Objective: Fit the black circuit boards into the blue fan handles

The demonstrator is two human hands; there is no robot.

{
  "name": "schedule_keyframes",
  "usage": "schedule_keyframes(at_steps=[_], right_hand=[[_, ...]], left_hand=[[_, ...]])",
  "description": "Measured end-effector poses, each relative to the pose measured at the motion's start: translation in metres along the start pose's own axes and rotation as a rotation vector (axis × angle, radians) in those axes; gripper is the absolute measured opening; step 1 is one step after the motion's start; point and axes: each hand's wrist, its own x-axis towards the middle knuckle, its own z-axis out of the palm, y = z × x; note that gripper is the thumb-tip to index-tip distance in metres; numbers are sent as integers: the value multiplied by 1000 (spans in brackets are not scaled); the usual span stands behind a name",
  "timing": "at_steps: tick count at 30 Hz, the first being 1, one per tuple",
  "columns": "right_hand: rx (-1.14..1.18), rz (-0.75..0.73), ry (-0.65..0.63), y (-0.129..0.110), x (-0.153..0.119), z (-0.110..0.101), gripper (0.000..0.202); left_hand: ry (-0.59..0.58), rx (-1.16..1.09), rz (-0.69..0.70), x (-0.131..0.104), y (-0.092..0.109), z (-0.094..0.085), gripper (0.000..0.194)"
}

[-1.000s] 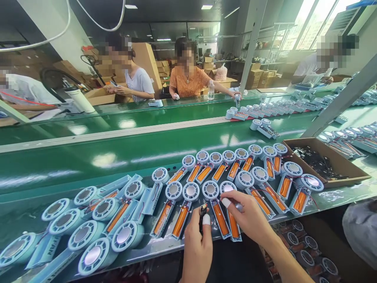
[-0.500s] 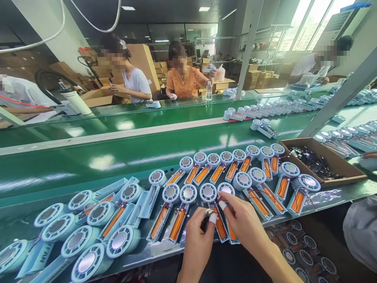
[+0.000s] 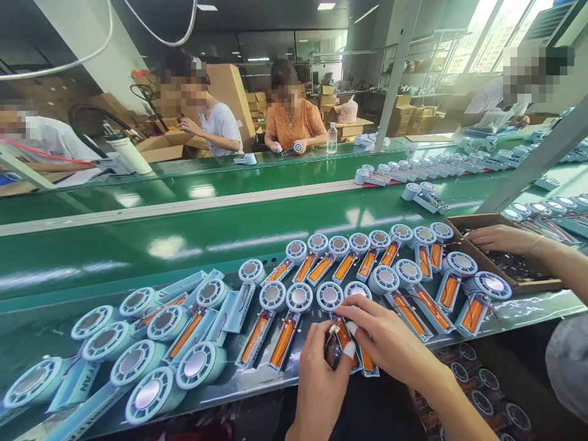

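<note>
My left hand (image 3: 321, 367) is closed around a small dark part (image 3: 332, 353) with a white connector on its upper end, perhaps a circuit board. Close beside it, my right hand (image 3: 383, 337) has thumb and fingers pinched together; what they hold, possibly a thin wire, is too small to make out. Both hands are over a light-blue handheld fan (image 3: 329, 296) with a round slotted head and an orange battery (image 3: 344, 337) in its open handle. A second fan (image 3: 358, 289) lies partly under my right hand.
Rows of similar fans (image 3: 299, 297) lie along the metal ledge. More are piled at left (image 3: 138, 361). A co-worker's hand (image 3: 500, 239) reaches into a cardboard box (image 3: 537, 285) of dark parts at right. Beyond runs a green conveyor belt (image 3: 184, 245), with several people behind it.
A co-worker's hand has come into the parts box from the right. The person across in orange now holds a fan. My hands stay close together, and the view has shifted slightly.
</note>
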Motion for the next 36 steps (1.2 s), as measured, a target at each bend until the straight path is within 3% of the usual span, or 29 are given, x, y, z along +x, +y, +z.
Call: schedule_keyframes(at_steps=[4,11,15,18,20,23,30,36], right_hand=[[-12,-7,12,3,7,7,28],[17,-59,101,10,5,19,24],[-96,-148,181,5,7,21,24],[-102,-218,200,1,9,25,24],[-27,-220,191,-1,9,29,25],[88,-139,180,0,8,34,23],[210,33,216,-2,8,39,20],[71,-51,143,-5,7,39,40]], left_hand=[[34,38,60,2,-5,3,19],[174,26,-71,17,-12,-12,29],[226,18,-66,2,-1,-18,33],[184,-41,-27,-16,3,-12,33],[136,-80,-85,-20,2,-6,37],[95,-93,-136,-13,-2,-4,39],[74,-32,-59,5,-2,-11,30],[14,-79,-136,12,-1,-12,37]])
